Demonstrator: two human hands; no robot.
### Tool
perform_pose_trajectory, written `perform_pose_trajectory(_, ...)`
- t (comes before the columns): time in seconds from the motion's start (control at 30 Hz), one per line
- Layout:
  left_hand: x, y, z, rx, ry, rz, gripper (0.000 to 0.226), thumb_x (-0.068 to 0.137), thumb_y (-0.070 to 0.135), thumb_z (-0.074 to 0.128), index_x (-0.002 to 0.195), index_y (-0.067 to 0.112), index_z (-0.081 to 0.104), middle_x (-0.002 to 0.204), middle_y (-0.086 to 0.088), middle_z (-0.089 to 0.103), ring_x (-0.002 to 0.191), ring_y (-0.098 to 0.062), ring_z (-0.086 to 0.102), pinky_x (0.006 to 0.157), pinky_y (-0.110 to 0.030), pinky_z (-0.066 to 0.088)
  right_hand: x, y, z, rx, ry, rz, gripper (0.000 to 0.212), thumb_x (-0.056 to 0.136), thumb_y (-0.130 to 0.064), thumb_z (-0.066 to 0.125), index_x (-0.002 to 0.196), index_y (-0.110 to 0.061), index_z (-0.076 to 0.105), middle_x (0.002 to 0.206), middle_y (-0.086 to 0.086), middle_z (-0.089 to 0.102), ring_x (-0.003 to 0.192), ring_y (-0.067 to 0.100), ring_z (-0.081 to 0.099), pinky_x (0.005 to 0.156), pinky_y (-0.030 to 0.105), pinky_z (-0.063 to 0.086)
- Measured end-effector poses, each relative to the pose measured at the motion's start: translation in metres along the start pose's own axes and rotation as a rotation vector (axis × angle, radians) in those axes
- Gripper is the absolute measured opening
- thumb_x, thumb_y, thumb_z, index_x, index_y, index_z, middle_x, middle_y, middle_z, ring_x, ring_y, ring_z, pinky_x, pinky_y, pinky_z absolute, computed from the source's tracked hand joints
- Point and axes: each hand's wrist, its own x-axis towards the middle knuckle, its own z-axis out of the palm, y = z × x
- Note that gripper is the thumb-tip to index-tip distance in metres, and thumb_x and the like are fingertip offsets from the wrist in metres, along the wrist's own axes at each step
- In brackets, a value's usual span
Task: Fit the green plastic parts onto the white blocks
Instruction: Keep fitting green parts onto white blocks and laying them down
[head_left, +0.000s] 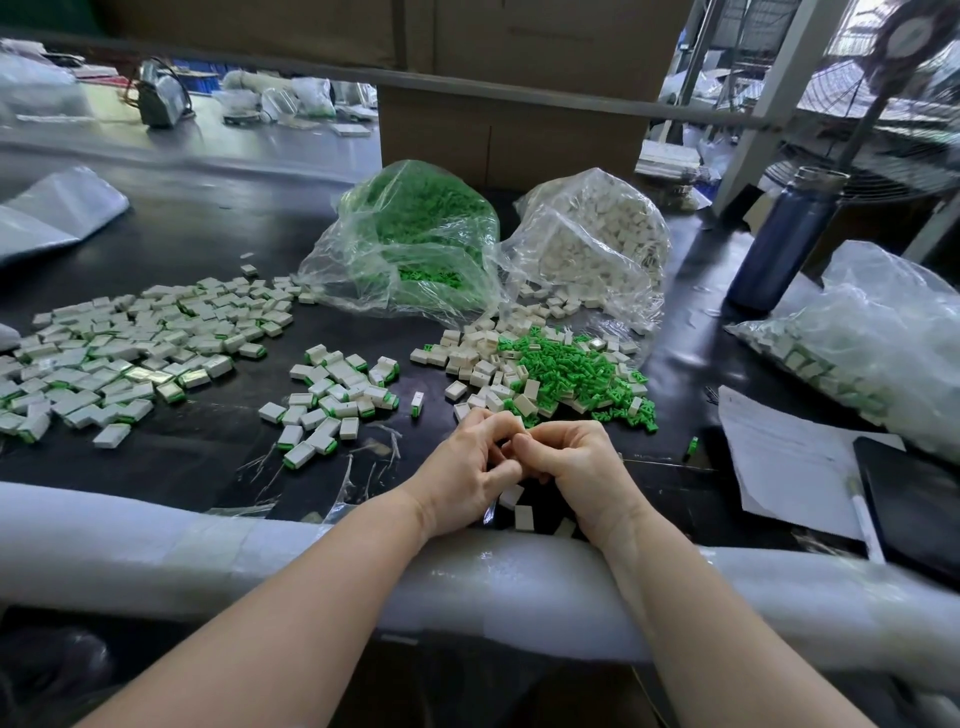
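Over the table edge, left hand (470, 470), right hand (574, 460), curled together, perhaps pinching something.

Loose green plastic parts (571, 371): small, bright green, tumbled in a heap right of centre on the dark surface (208, 239).

Unfitted white blocks (480, 358): small, rectangular, lying scattered at the heap's left edge and mixed into it.

Behind the heap, a clear bag of green parts (415, 234), mouth open toward it; just beside that bag, a clear bag of white blocks (597, 234), spilling a few out.

Left of the heap, a small cluster of fitted blocks (337, 395), white with a green edge showing. Farther left, a broad spread of fitted blocks (130, 348), lying flat, many touching.

One fitted block (417, 404) stands on end between cluster and heap.
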Motion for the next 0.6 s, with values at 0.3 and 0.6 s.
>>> perform_pose_trajectory(0.3,-0.0016,-0.0001,-0.0027,-0.116,0.15,-0.031,0.008,0.09,0.011,0.058,0.096,0.014,0.06,0.102,-0.002,0.049,0.09,-0.024,0.057,0.088,-0.026,0.048,0.0029,-0.0003,0.0047,-0.041,0.048,-0.062,0.024,0.091,-0.024,0.055,0.077,-0.011,0.07,0.065,0.006,0.066,0.059,0.013,0.061,0.053,0.018,0.049)
perform_pose_trajectory(0.6,-0.0018,0.0003,-0.0028,-0.147,0.138,-0.097,0.013,0.09,0.008,0.057,0.101,0.004,0.061,0.097,-0.016,0.065,0.088,-0.025,0.06,0.087,-0.035,0.049,0.0014,-0.0017,0.0025,-0.161,0.125,-0.141,0.017,0.081,-0.001,0.068,0.072,-0.015,0.066,0.069,0.002,0.064,0.061,0.008,0.058,0.049,0.019,0.049)
